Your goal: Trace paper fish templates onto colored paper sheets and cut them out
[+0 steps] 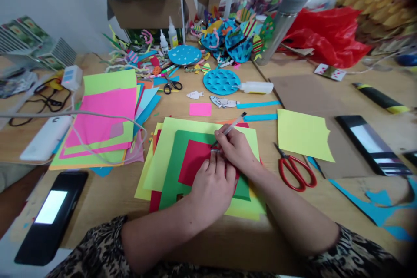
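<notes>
Atop one red sheet (pixel 192 163), the left hand (pixel 213 184) lies flat, the right grip (pixel 237 145) pinching one pen (pixel 233 123).

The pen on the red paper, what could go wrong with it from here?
The pen in the right hand points close to the fingers of the left hand, so a slip might mark the skin. The red paper lies on a green sheet; if the left hand lifts, it could slide and spoil a line. The red-handled scissors lie beside the right forearm, which might bump them.
</notes>
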The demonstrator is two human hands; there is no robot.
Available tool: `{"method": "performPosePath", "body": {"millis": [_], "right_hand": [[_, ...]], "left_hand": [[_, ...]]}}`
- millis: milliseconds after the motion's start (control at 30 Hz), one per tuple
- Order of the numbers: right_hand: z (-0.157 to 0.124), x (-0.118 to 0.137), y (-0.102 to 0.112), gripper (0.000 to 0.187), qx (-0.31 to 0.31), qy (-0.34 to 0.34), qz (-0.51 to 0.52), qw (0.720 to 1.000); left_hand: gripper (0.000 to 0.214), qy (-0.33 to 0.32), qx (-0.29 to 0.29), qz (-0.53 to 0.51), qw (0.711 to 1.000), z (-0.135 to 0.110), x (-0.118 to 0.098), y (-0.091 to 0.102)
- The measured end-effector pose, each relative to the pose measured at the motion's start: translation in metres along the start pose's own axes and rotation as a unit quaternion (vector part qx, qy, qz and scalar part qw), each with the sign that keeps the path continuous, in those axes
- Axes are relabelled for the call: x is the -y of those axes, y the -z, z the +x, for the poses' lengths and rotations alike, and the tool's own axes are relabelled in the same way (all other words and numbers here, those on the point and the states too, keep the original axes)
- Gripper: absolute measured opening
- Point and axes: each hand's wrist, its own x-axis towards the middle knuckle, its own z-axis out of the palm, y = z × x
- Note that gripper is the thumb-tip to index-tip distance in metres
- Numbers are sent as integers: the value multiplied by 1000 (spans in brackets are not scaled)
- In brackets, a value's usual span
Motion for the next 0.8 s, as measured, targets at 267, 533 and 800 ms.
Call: {"method": "performPosePath", "body": {"millis": [267, 533, 800], "right_hand": [[0, 0, 1, 23, -2, 5, -44, 999], [-1, -2, 1, 23, -3, 2, -49, 999], [-1, -1, 0, 22, 0, 20, -81, 997]], "left_hand": [[29, 1, 17, -8, 1000, 0, -2, 3], [30, 2, 16, -5, 1000, -2, -2, 2], [29, 5, 16, -9, 1000, -1, -3, 1]]}}
